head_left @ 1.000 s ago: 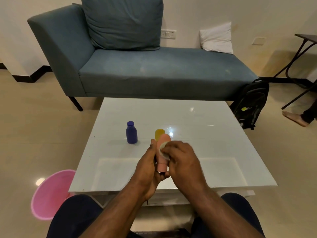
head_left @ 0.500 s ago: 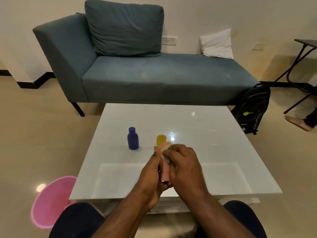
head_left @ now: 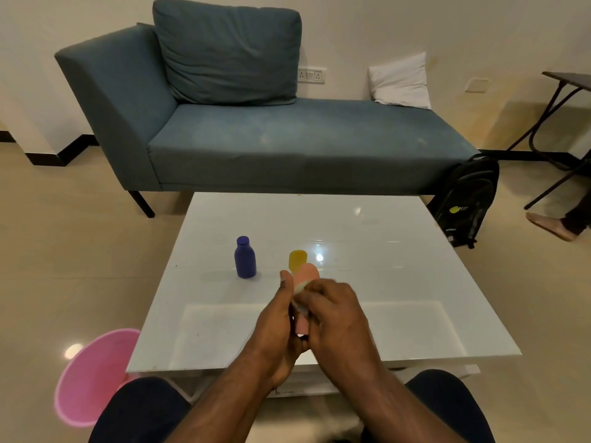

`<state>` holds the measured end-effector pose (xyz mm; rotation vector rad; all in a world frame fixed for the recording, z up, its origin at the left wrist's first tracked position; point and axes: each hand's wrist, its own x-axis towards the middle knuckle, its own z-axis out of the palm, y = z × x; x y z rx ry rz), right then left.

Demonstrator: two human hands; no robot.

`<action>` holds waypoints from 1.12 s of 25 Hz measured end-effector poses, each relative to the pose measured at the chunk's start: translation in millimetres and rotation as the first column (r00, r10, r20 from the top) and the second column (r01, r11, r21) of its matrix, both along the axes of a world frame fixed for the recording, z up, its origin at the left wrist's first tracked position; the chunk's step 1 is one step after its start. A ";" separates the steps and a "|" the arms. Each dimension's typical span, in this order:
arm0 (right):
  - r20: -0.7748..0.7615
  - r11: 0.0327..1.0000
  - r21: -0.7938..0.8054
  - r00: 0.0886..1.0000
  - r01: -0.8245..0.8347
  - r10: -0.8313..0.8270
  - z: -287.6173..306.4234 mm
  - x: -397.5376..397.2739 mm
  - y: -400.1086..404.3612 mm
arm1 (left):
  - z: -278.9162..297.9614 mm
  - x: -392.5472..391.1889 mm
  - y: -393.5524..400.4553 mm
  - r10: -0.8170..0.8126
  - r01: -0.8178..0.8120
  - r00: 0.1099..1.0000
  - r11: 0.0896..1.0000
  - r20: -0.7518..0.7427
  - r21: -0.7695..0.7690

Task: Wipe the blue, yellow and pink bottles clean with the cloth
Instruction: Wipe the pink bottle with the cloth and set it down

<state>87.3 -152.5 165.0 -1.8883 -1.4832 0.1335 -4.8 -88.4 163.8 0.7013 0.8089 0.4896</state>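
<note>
The small pink plastic bottle is gripped around its lower body by the left hand and held tilted above the near half of the glossy white coffee table. The pale cloth is pinched against it by the right hand, fingers curled over the bottle's side. Since a second ago the cloth has been drawn down from the bottle's top toward its middle, so more of the rounded pink end is now uncovered. The wiping of this bottle is judged to be in progress, not finished. The dark blue capped bottle is seen upright further back, and the yellow bottle just behind the pink one, largely hidden by it; both stand untouched
</note>
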 end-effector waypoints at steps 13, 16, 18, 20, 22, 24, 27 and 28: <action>0.105 0.996 0.037 0.992 -0.078 0.074 11.4 -3.6 -8.5 | 5.9 1.0 4.2 0.001 -0.001 1.000 1.000 -0.001 0.010; 0.051 0.997 0.077 0.998 0.030 -0.034 15.7 15.7 10.7 | 8.1 5.0 -2.8 -0.005 0.005 1.000 1.000 -0.009 0.020; 0.047 0.995 0.065 0.995 0.081 -0.084 16.3 18.9 15.0 | 8.2 6.1 -2.1 -0.010 0.010 1.000 1.000 0.008 0.013; 0.081 0.999 0.030 0.996 0.020 -0.023 14.1 7.7 6.6 | 9.4 3.3 3.2 -0.004 0.004 1.000 1.000 0.018 0.003; 0.101 0.998 0.005 0.993 -0.066 0.065 13.8 -2.3 -5.8 | 9.3 0.1 6.8 0.003 -0.002 1.000 1.000 0.019 -0.019; 0.076 0.998 0.027 0.995 -0.063 0.061 17.8 4.5 -1.2 | 9.8 0.5 4.5 0.023 -0.023 1.000 0.999 0.017 -0.023; 0.007 0.994 0.084 0.998 0.065 -0.065 20.5 15.8 11.7 | 11.7 3.4 -0.5 0.040 -0.040 0.999 0.999 0.013 -0.011; 0.018 0.994 0.080 0.997 0.071 -0.072 18.8 13.2 10.6 | 13.3 2.7 0.1 0.042 -0.041 0.999 0.999 0.022 -0.025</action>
